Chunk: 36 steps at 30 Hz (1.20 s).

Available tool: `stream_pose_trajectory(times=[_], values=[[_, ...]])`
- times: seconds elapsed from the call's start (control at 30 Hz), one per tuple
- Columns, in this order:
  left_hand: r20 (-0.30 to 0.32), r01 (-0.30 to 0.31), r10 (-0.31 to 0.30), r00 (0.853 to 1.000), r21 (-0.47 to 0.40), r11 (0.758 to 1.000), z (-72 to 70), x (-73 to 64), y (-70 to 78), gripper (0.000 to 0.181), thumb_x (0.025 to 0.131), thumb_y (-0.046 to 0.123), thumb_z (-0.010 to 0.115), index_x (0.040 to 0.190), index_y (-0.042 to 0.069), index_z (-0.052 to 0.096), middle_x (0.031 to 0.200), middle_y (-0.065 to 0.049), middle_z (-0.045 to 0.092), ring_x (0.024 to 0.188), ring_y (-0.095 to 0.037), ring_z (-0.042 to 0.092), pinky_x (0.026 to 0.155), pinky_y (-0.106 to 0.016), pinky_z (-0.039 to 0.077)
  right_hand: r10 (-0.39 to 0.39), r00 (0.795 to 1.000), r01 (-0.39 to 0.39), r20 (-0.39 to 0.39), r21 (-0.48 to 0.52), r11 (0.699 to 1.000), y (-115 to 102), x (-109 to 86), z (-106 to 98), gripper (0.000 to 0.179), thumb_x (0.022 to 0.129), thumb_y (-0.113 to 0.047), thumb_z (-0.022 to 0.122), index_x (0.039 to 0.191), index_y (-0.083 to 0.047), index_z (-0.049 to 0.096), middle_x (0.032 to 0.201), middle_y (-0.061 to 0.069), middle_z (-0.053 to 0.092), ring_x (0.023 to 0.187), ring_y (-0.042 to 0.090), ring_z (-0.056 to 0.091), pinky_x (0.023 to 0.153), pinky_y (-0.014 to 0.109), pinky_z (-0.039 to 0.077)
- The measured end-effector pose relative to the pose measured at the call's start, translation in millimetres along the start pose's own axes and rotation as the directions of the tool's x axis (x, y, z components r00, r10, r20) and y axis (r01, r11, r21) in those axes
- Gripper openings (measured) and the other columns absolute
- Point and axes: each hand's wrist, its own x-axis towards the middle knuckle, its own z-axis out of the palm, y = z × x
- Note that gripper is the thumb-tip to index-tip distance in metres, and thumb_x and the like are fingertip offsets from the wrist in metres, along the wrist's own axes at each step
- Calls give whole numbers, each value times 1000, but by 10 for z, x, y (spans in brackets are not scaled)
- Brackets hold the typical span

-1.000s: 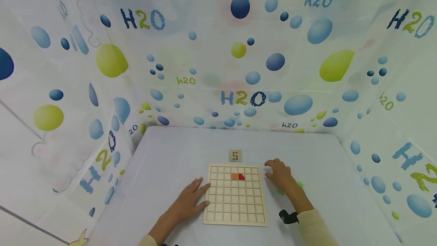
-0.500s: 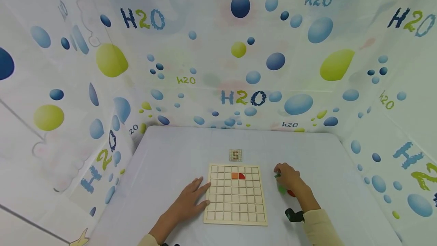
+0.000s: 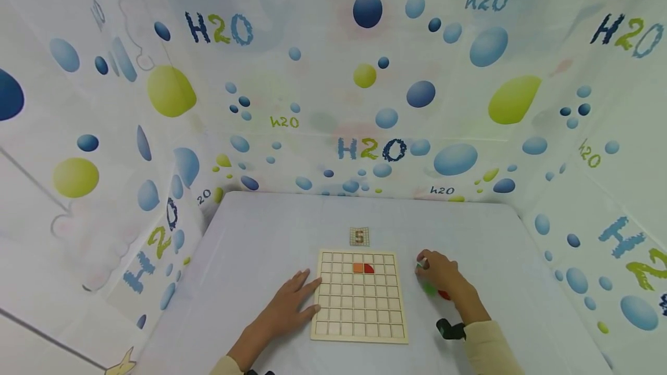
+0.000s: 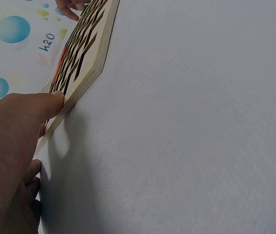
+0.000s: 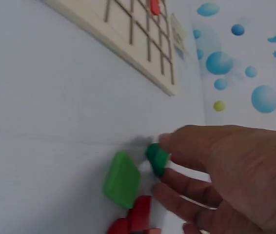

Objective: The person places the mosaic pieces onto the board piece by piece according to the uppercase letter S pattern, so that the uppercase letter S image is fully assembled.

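Observation:
My left hand (image 3: 283,308) lies spread at the left edge of a wooden grid board (image 3: 359,312), thumb and index finger touching its frame. In the left wrist view the thumb (image 4: 50,103) presses on that rim. An orange square tile (image 3: 358,268) and a red quarter-round tile (image 3: 369,269) sit side by side in the board's second row from the top. Right of the board, my right hand (image 3: 442,274) pinches a dark green tile (image 5: 157,158) between thumb and fingers, low over the table. Beside it lies a light green tile (image 5: 122,180).
Several red tiles (image 5: 139,214) and an orange one (image 5: 153,231) lie near the light green tile, partly under the right hand. A small card with an S pattern (image 3: 359,236) lies behind the board. Patterned cloth walls (image 3: 323,103) enclose the white table (image 3: 271,224).
My right hand has drawn back from the board's right edge to the loose tiles and taken hold of the dark green tile. The left hand and the board have stayed put.

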Motion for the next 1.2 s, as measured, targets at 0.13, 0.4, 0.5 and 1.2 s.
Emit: stream_pose_trajectory(times=[0.13,0.4,0.5,1.2], values=[[3,2,-2,1000,-4,1000,-1,-1,-1,64,103,51,63,160,24,48,171,-15,33,159,-40,28,128,-60,27,19,998,-20,57,18,1000,-11,-18,-51,35,91,-5,75,125,-10,67,105,8,70,98,27,65,92,61,41],[9,-4,4,1000,-10,1000,-2,-4,-1,64,103,51,63,160,24,48,171,-15,33,159,-40,28,128,-60,26,-16,1000,15,13,30,999,-16,-49,-21,23,91,-6,79,112,-8,69,97,5,68,92,25,63,89,58,42],[8,-7,7,1000,-3,1000,-1,-3,3,65,103,51,63,160,24,48,171,-16,34,159,-40,28,128,-60,26,-30,999,31,-16,43,999,-35,-73,-11,22,90,-7,81,108,-7,69,99,6,68,96,26,64,90,60,45],[0,-4,4,1000,7,1000,-1,-8,-4,65,103,52,62,160,25,48,171,-15,33,159,-39,28,129,-59,26,-65,998,64,-1,161,985,-3,-73,19,21,92,-1,78,111,-6,68,108,8,62,104,27,63,97,51,56]])
